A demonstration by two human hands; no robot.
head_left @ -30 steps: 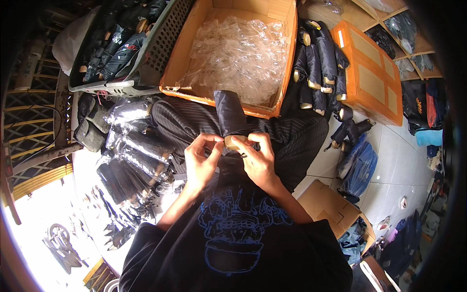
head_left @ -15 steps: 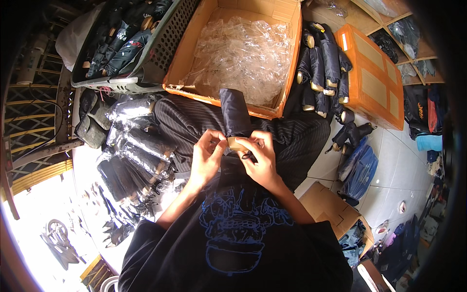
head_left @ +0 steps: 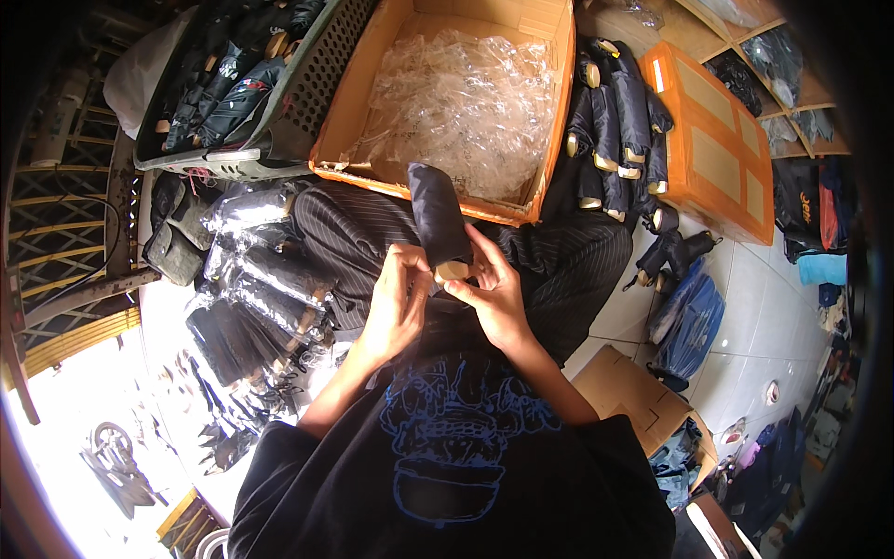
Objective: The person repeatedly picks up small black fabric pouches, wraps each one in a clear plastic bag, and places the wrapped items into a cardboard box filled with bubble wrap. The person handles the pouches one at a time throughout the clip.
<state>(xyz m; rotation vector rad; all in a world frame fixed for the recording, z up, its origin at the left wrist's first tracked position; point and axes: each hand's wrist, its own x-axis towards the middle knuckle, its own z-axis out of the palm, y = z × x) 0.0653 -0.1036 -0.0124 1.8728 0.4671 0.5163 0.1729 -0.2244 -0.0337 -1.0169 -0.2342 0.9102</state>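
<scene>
A black folding umbrella (head_left: 436, 212) in a fabric sleeve tilts over my lap, its pale wooden handle end (head_left: 453, 272) toward me. My right hand (head_left: 496, 293) grips it around the handle end, thumb on the near side and fingers along the sleeve. On the other side, my left hand (head_left: 399, 296) has its fingers closed in a pinch at the sleeve's lower edge by the handle. What lies between those left fingertips is too small to make out. The umbrella's far tip reaches over the near rim of an open cardboard box (head_left: 424, 190).
Clear plastic wrappers (head_left: 456, 102) fill the box. A dark green crate (head_left: 307, 112) of umbrellas stands left of it. Plastic-wrapped umbrellas (head_left: 265, 279) lie by my left leg. More unwrapped umbrellas (head_left: 605, 121) are piled right of the box, beside an orange-taped carton (head_left: 708, 140).
The umbrella has tipped slightly leftward. My right hand has shifted from fingers across the handle to a hold along the sleeve's right side. A dark strap loop beneath it no longer shows.
</scene>
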